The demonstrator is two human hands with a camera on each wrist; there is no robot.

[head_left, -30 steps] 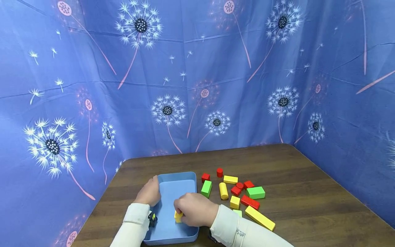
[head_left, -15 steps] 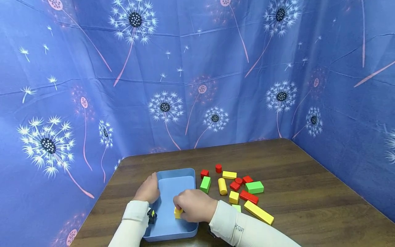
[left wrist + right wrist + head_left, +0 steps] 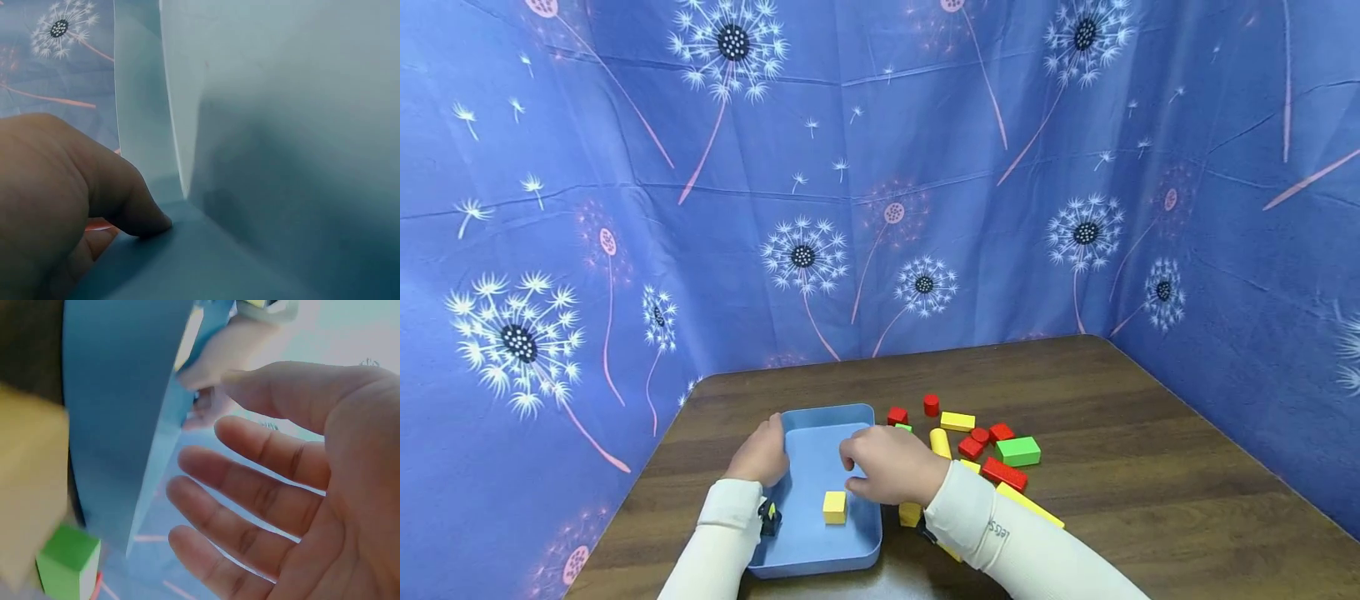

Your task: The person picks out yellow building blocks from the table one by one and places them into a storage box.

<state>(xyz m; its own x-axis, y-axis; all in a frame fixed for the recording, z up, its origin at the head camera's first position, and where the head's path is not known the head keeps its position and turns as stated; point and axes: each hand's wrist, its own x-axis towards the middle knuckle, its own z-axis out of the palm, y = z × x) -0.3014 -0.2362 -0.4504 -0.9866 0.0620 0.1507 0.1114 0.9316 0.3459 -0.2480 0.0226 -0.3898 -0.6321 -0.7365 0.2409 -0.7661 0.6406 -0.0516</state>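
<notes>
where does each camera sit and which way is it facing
Head: worn on the head, looking forward and down at the tray, yellow cube and curtain; left hand, right hand and sleeves show.
Left wrist: on that wrist, facing the tray's wall; part of the left hand shows.
Right wrist: on that wrist, facing the tray's side; right hand's fingers and apparently the left hand show.
Head and left wrist share the left hand gripping the tray.

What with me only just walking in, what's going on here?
A person's left hand grips the left side of a blue tray. Their right hand, holding nothing, hovers over the tray's right side. A yellow cube sits in the tray; red, yellow and green blocks lie outside it on the table.
</notes>
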